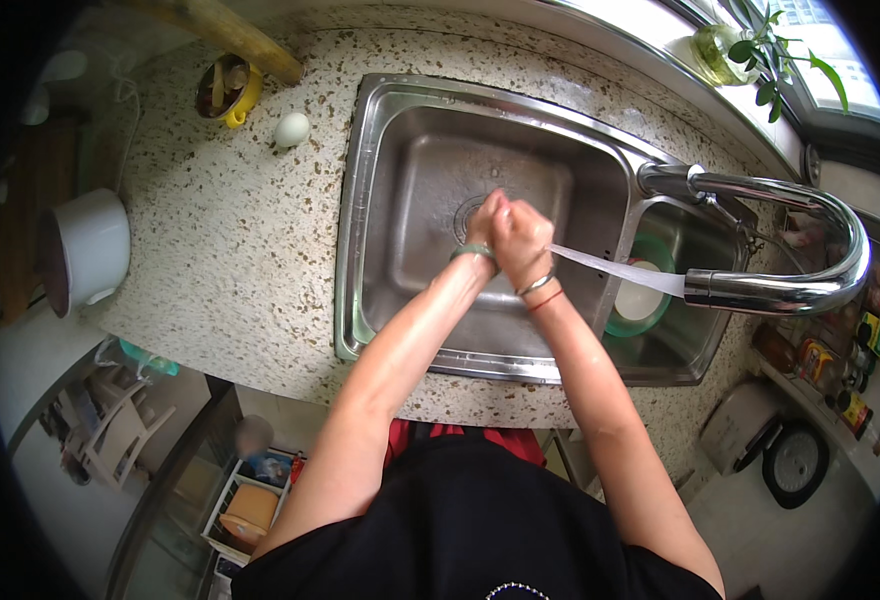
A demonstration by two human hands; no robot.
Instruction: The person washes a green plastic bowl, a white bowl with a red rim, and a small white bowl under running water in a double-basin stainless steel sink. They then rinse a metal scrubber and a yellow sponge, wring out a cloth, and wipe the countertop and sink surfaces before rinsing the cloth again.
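Observation:
Over the large basin of the steel sink [355, 230], my left hand [484, 222] and my right hand [524, 236] are pressed together, fingers curled in. What lies between the fingers, if anything, is hidden. From the chrome faucet [760, 288], a stream of water [615, 268] runs across to my right hand near the wrist. A green bracelet [473, 250] circles my left wrist. My right wrist carries a silver bangle [536, 285] and a red string [546, 300]. Beneath the hands is the drain [468, 215], partly covered by them.
A green bowl with a white dish [638, 292] sits in the small right basin. On the speckled counter [230, 230] are a white egg [292, 129], a yellow cup [246, 98] and a white pot [100, 245]. A potted plant [730, 55] stands at the window.

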